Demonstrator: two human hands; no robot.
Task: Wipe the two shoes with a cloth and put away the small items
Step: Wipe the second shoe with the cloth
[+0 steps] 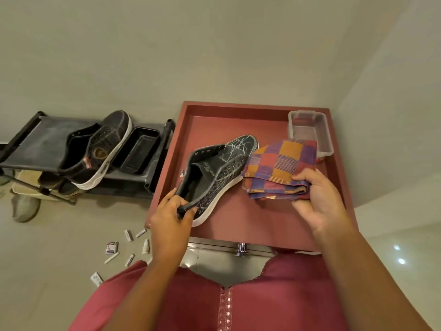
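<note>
Left hand (171, 217) pinches heel collar of dark canvas sneaker with white sole and scribble marks (216, 173), sole resting on red-brown tabletop (250, 225). Right hand (318, 199) grips folded checked cloth in orange, red, purple (278, 168), just right of the shoe. Second dark sneaker (100, 149) on black rack, far left. Small packets (130, 247) on floor below left hand. Shoe likely light, upper floppy; hold at heel steadies it. Cloth soft.

Both bare forearms reach forward from the body. The left hand (170, 217) curls thumb and fingers around the heel rim of a black scribbled canvas shoe (216, 173). The right hand (319, 199), palm up, pinches a folded checked cloth (276, 169).
</note>
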